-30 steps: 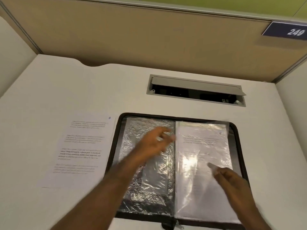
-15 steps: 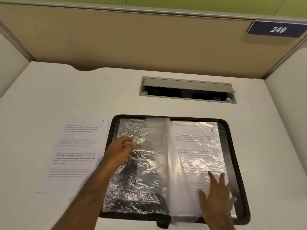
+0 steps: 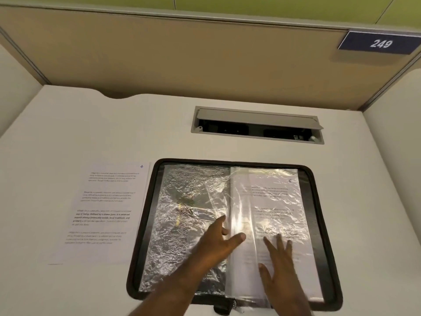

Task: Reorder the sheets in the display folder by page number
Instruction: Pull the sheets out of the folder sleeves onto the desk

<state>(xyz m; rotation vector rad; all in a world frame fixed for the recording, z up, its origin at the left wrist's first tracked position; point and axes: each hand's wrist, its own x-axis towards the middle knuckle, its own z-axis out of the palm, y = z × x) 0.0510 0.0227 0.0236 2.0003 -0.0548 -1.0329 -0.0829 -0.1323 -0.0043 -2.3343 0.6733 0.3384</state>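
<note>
Your counter carries everything, with bare white surface from 9 to 12 o'clock of the folder and a narrower strip at 3 o'clock; the recessed cable tray sits at 12 o'clock, well apart. The display folder lies open flat near your edge, its black zip border framing crinkled clear sleeves. Expect those sleeves to be thin, floppy and slick, and glare hides much of what is beneath them, so take one by its free outer edge, not its middle. The sleeved sheet marked 5 fills the right half. The loose sheet marked 4 lies flat just beside the folder at 9 o'clock; it looks light and easily creased, so lift it at a corner. Your right hand lies open, fingers spread, pressing the sleeved sheet near its lower part. Your left hand reaches across the left sleeve to the half-turned sleeve at the spine, fingers mostly extended; whether it pinches the plastic you cannot tell from here
</note>
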